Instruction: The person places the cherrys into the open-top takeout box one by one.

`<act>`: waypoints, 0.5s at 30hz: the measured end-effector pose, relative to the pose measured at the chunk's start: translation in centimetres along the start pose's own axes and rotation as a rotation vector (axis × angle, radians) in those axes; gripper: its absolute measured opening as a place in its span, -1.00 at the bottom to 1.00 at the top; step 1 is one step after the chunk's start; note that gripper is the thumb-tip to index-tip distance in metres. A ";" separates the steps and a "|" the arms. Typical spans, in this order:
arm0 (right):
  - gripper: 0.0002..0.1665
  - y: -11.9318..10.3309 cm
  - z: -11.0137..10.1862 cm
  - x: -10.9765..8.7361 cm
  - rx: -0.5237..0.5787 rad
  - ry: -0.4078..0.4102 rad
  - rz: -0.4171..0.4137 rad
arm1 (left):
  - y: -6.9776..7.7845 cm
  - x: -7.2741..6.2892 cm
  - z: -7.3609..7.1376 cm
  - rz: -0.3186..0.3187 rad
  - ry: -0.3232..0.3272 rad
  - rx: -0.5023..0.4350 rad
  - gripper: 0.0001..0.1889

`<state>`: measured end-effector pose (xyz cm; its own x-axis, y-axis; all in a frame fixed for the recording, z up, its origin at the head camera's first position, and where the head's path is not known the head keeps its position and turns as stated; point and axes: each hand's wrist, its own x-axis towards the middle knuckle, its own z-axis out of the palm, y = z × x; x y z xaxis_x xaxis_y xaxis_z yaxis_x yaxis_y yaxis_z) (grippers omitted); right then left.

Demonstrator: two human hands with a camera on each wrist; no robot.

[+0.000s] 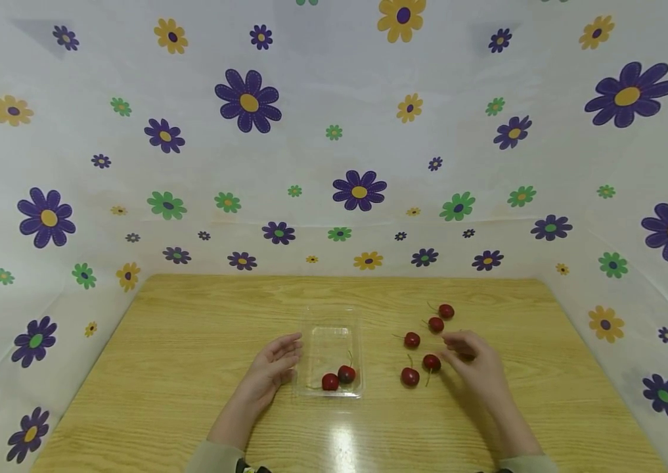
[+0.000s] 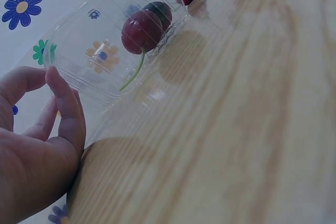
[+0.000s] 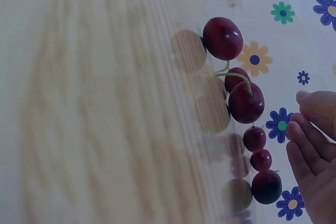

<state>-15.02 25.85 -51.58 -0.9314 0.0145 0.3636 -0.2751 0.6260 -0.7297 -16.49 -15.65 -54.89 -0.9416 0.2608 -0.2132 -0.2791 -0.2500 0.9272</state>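
Left hand (image 1: 274, 368): fingers relaxed, slightly bent, fingertips against the side of a clear container (image 1: 328, 348), just to its right. Two cherries (image 1: 346, 374) inside, in the end toward the wearer. Right hand (image 1: 478, 368): thumb and fingers apart, holding nothing visible; loose cherries (image 1: 411, 339) lie left of it, nearest one (image 1: 431, 362) just beside the thumb.

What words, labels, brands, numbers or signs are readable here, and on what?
None can be read.
The clear tray and cherries show no legible marking.
The backdrop shows printed flowers, no lettering.
The dark wristband is too cut off to read.
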 end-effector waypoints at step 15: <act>-0.68 0.3 -1.7 -0.3 0.004 0.055 0.006 | -0.1 0.0 0.0 0.006 -0.001 -0.008 -0.40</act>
<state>-14.38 27.37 -50.95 -0.9186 0.0617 0.3903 -0.2701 0.6230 -0.7342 -16.49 -15.63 -55.04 -0.9430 0.2603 -0.2075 -0.2753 -0.2591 0.9258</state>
